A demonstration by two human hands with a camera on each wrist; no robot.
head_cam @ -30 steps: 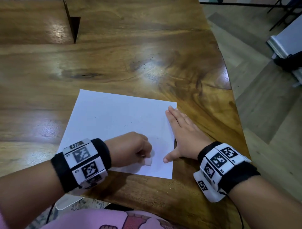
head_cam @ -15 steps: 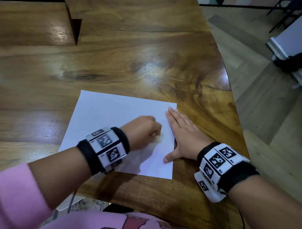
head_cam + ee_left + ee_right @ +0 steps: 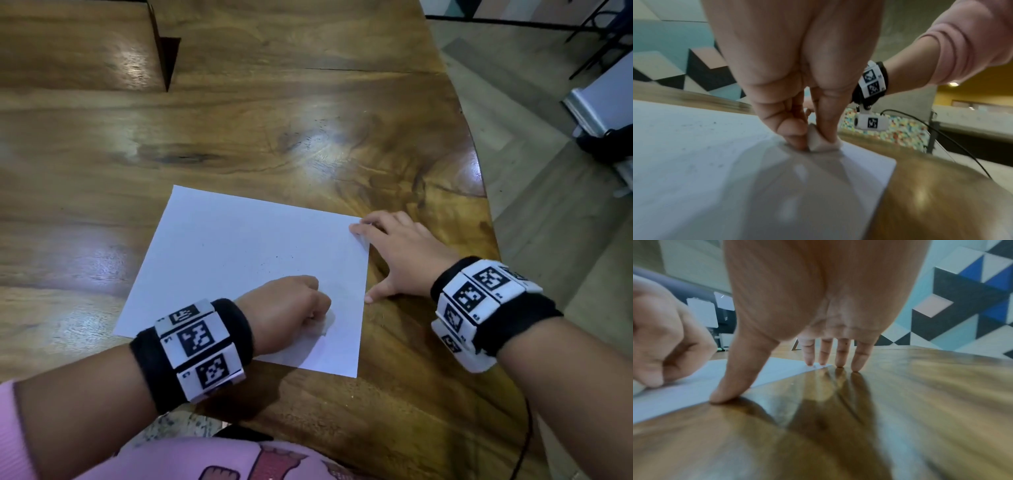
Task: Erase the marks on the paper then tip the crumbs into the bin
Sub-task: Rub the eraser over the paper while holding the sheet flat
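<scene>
Erasing: left hand (image 3: 284,310) pinches eraser (image 3: 818,141) against paper (image 3: 239,260).
Right hand (image 3: 400,257), fingers flat, pins the sheet's edge to the surface (image 3: 308,120), likely preventing slip.

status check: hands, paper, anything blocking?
Left hand pinches eraser, pressed on paper near its right edge. Right hand flat, fingertips pinning paper's far right corner. Crumbs on sheet. Nothing blocking; bin not in view.
</scene>
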